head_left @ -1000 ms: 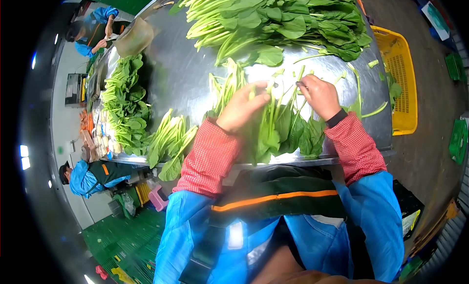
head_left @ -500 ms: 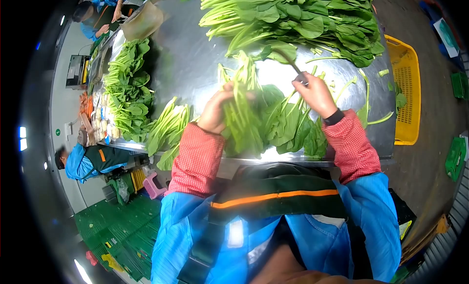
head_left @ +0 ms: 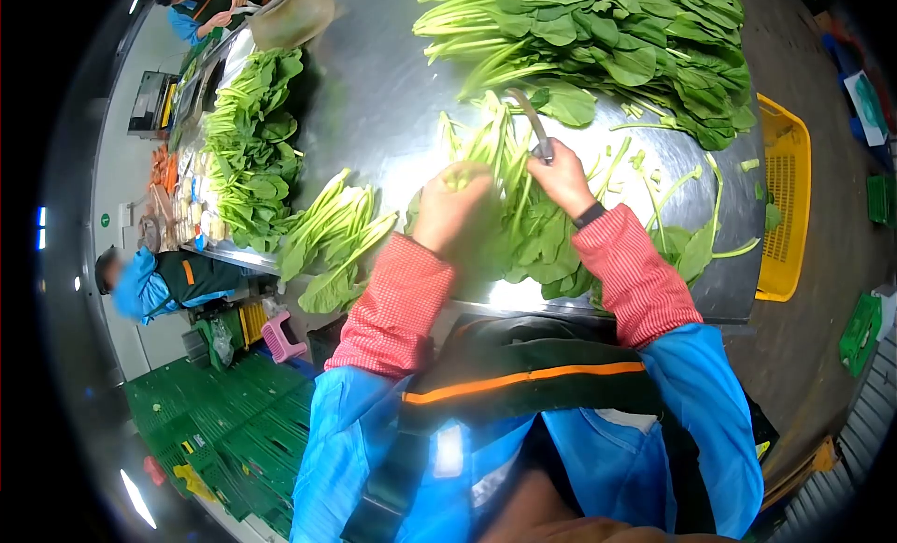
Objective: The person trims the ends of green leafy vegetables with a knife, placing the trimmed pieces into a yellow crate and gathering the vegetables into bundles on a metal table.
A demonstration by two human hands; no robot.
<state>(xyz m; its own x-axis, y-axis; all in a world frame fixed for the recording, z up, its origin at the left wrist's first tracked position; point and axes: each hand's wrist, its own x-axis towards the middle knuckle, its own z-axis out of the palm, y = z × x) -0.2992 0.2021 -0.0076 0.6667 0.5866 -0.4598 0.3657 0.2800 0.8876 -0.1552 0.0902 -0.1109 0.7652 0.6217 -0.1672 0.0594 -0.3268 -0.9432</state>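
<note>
My left hand [head_left: 450,209] is closed round a bunch of leafy greens, its pale stem ends [head_left: 462,176] poking out on top; the leaves below are blurred. My right hand [head_left: 564,180] grips the dark handle of a knife with a curved blade [head_left: 531,118], which points up and left. Between and beneath my hands, loose leafy greens [head_left: 540,233] lie on the metal table [head_left: 360,94]. A large heap of greens [head_left: 598,38] covers the far side. To the left of my left hand rests a small pile of greens [head_left: 336,223].
Stem scraps [head_left: 657,183] are scattered on the right. A row of greens [head_left: 250,150] lines the table's left end. Beyond the right edge stands a yellow crate [head_left: 785,197]. Two co-workers [head_left: 177,277] are at the left. Green crates [head_left: 220,431] and a pink stool [head_left: 280,337] are on the floor.
The bunch in my left hand has turned, so its stem ends now sit at my fist. My right hand has moved left with the knife, closer to my left hand.
</note>
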